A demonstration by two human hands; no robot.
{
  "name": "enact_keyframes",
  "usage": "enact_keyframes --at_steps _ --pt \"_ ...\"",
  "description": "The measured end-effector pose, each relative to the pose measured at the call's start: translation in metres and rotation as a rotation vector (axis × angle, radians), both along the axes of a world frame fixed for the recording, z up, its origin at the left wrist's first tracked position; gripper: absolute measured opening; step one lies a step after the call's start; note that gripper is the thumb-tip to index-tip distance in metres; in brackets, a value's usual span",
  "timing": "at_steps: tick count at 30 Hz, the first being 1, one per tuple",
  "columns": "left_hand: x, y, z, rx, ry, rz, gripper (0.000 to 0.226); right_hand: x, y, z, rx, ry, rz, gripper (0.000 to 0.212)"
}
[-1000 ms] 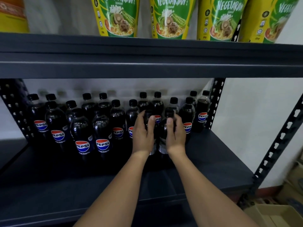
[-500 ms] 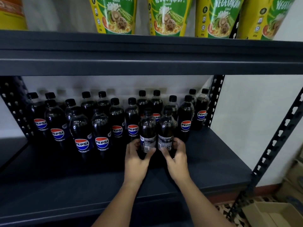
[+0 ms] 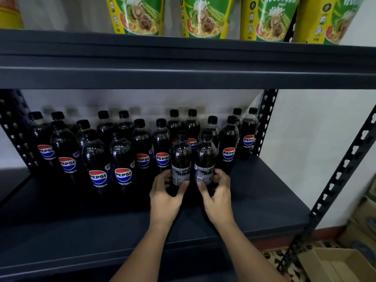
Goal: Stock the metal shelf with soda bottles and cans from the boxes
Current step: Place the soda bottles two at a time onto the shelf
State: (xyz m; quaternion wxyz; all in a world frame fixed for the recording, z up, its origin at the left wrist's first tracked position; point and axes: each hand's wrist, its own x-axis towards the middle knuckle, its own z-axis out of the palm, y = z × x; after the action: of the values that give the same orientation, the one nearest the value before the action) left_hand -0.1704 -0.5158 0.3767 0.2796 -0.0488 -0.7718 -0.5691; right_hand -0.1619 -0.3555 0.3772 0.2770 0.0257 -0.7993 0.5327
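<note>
Head view: left hand [image 3: 165, 197] and right hand [image 3: 218, 197] have slid down from the caps, fingers curled round the lower bodies of two bottles [image 3: 181, 159] standing on the metal shelf [image 3: 254, 200], labels facing backward. Probably turning them next. Stocked Pepsi rows [image 3: 122, 151] behind.

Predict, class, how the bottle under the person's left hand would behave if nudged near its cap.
The left bottle looks tall and narrow, so it would probably tip rather than slide. It looks full of dark soda, so likely heavy for its size. The left hand curls round its base, which should steady it.
</note>
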Motion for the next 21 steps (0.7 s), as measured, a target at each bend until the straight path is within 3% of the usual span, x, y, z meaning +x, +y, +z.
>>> enact_keyframes --at_steps 9,13,17,21 --pt "-0.002 0.0 0.007 0.03 -0.112 -0.148 0.071 -0.008 0.005 -0.005 -0.021 -0.023 0.121 0.074" --pt "-0.002 0.0 0.01 0.068 -0.141 -0.211 0.06 -0.008 0.005 -0.002 -0.061 -0.079 0.184 0.066" --pt "-0.002 0.0 0.012 0.118 -0.145 -0.245 0.044 -0.009 0.006 -0.003 -0.128 -0.129 0.227 0.072" --pt "-0.005 -0.001 0.008 0.152 -0.108 -0.124 0.062 -0.01 0.004 -0.003 -0.127 -0.104 0.168 0.065"
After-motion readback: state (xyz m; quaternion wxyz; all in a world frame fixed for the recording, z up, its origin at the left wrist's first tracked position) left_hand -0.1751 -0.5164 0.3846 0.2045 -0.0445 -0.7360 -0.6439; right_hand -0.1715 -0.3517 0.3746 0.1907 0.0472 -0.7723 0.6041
